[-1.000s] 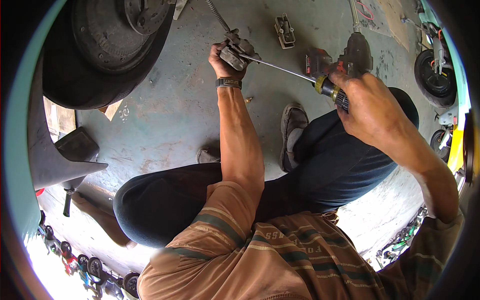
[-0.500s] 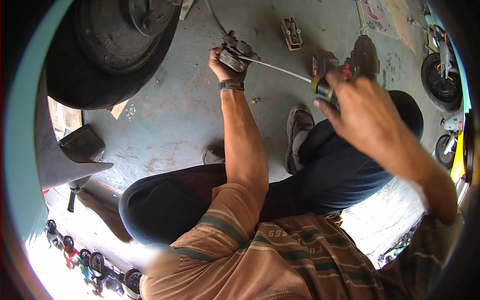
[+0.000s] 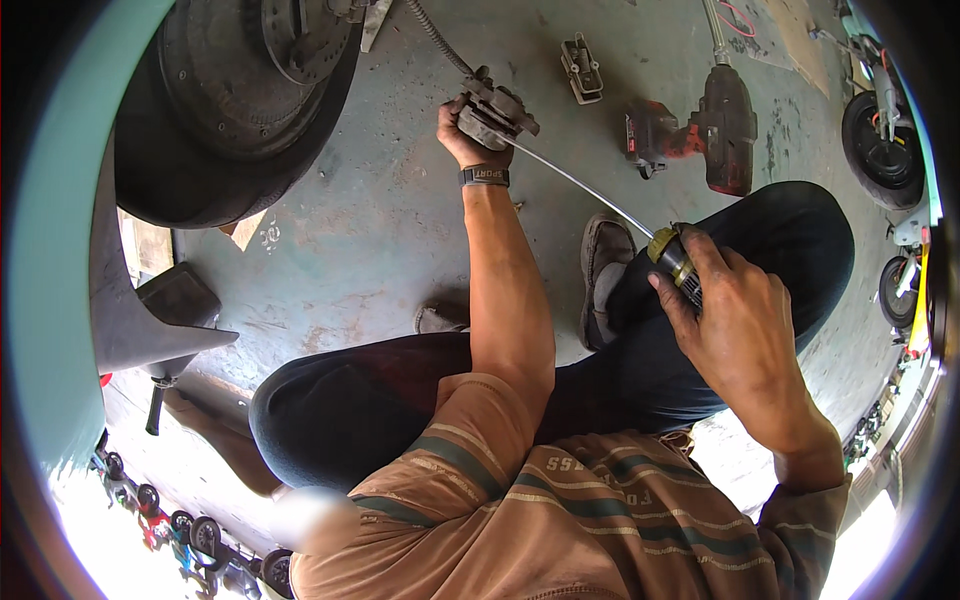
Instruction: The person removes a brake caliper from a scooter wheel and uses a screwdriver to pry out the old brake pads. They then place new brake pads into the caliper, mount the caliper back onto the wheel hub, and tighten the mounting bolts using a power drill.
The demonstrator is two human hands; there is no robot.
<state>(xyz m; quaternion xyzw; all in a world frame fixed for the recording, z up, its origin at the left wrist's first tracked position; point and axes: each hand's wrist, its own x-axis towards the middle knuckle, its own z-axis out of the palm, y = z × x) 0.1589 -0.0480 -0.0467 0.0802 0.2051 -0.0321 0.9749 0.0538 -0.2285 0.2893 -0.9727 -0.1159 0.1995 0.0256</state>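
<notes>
My left hand (image 3: 465, 140) is closed around a dirty grey brake caliper (image 3: 492, 118), holding it above the floor with a spring-wrapped cable (image 3: 438, 40) running up from it. In my right hand (image 3: 738, 315) is a screwdriver (image 3: 675, 258) with a dark and yellow-green handle, gripped between thumb and fingers. Its long shaft slants up to the left, and the tip meets the caliper's lower right side. Whether the tip sits in a slot or gap cannot be made out.
A large black wheel (image 3: 235, 120) stands at the upper left. On the floor lie a small metal bracket-like part (image 3: 582, 68) and a red and black power tool (image 3: 722, 130), right of the caliper. My shoe (image 3: 603, 265) is close by. More wheels (image 3: 882, 150) line the right edge.
My right hand has come down toward me, and the screwdriver's shaft now slants more steeply with its tip still at the caliper. The power tool shows fully now. The whole view has shifted slightly.
</notes>
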